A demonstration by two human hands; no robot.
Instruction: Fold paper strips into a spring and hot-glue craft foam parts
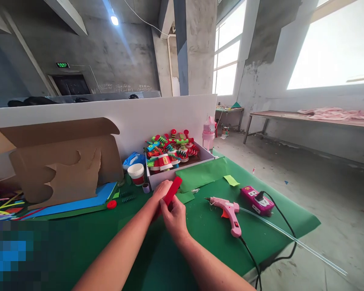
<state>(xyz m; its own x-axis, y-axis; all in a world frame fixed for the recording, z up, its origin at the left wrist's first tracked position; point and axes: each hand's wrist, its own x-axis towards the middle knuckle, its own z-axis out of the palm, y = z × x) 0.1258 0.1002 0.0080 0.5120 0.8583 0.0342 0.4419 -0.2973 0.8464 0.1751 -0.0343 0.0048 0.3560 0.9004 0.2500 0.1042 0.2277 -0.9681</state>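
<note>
A flat red strip (173, 190), perhaps paper or foam, slants upward between my two hands over the green tabletop. My left hand (161, 193) is closed around it from behind, with its fingers partly hidden. My right hand (176, 216) pinches the strip's lower part from the near side. Just beyond them stands an open box (157, 179) piled with colourful paper-cup and spring figures (166, 151). A pink hot glue gun (229, 210) lies to the right, a clear glue stick (291, 234) running out behind it.
A magenta power strip (257, 201) with a black cable sits near the table's right edge. Stacked paper cups (136, 173), a red bottle cap (111, 204) and a cardboard box (66, 169) are on the left. Green sheets (203, 173) and a pink bottle (208, 135) are behind.
</note>
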